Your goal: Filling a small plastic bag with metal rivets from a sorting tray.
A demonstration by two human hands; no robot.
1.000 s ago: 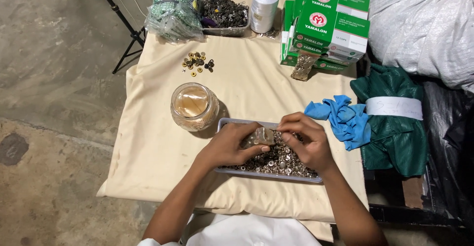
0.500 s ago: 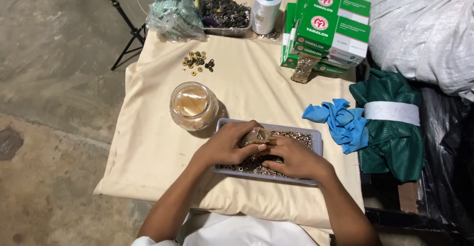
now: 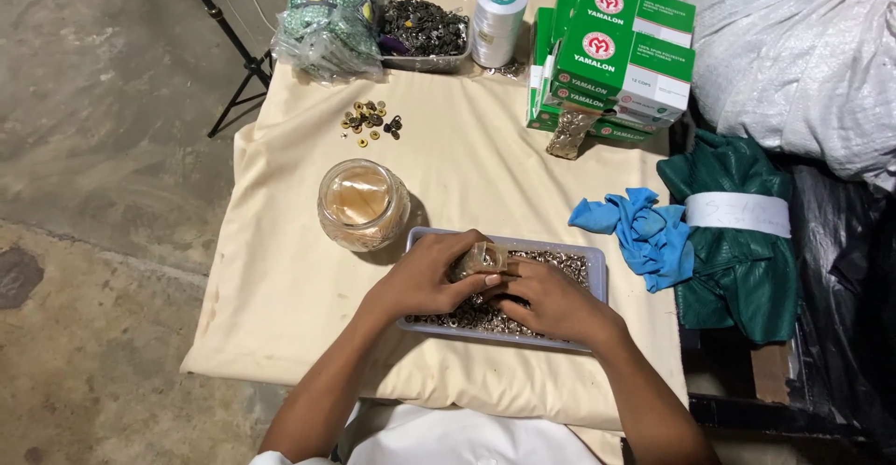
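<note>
While the cloth-covered table carries everything within arm's reach, the things on it sit in a loose order running from its left edge to its right: a clear bag of green packets lies at the far left corner, and just in front of it a small scatter of brass and dark eyelets is spread flat, apart from the bulk stock, as if set out for checking. Nearer the front edge stands 1 glass jar, upright and close beside the grey tray, a short reach away. The left hand is curled over the tray's left end, fingers closed around a small clear bag held above the heap of silver eyelets, so anything that spills would drop back into the tray. The right hand meets it from the other side, fingers bent and pinching at the same bag's mouth. Along the far edge sit a second tray of dark pieces, 1 white thread cone and stacked green boxes; by the right edge lie a blue rag and folded green cloth
</note>
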